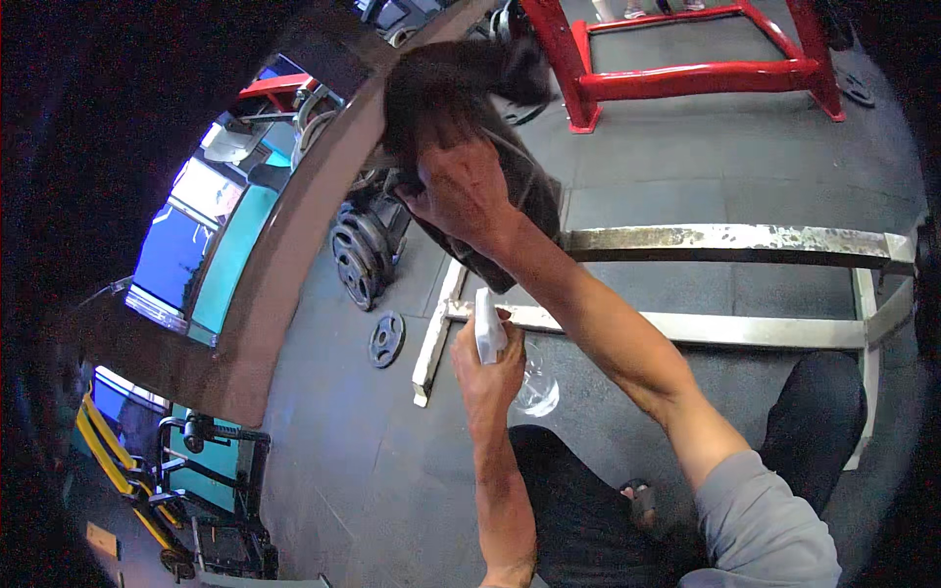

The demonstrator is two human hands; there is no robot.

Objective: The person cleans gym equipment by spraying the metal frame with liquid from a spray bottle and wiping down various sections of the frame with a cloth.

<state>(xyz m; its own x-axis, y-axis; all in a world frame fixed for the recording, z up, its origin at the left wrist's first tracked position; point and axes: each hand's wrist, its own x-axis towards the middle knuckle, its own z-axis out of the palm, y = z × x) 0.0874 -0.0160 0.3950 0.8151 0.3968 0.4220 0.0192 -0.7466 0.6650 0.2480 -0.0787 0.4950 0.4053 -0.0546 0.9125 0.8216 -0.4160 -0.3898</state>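
My left hand [489, 371] is wrapped around the neck of a clear spray bottle [540, 393] with a white trigger head [487, 327]. The bottle hangs tilted above the floor, low in front of the bench. Reaching across and farther ahead, my right hand [467, 187] has its fingers curled into a dark cloth [441, 81], blurred at its far end. This cloth lies over the dark pad [540, 202] of a weight bench, hiding part of it. A worn white metal frame [684, 323] carries the pad.
Weight plates [356, 253] are racked beyond the pad to the left, and a single plate [387, 339] stands near the bench foot. A red steel frame [698, 81] is at the back. Along the left runs a brown-edged wall opening [316, 191]. My knees flank the bench's near side.
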